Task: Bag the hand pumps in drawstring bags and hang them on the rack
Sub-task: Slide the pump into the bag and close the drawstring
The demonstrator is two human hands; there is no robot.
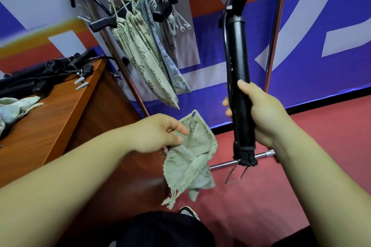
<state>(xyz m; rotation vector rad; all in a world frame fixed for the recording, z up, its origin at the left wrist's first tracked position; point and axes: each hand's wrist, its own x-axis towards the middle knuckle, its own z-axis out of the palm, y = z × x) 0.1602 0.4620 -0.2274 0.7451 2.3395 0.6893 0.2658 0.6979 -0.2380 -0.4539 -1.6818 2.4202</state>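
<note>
Grip on pump (239,70) — red floor (321,146)

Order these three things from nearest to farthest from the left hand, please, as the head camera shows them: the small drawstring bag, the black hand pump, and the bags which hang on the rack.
1. The small drawstring bag: pinched in the left hand itself.
2. The black hand pump: to the right, held upright by the right hand.
3. The hanging bags: above and beyond, on the rack.

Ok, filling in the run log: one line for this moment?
left hand: holds bag | right hand: grips pump upright | pump not bagged | bagged pumps on rack
</note>
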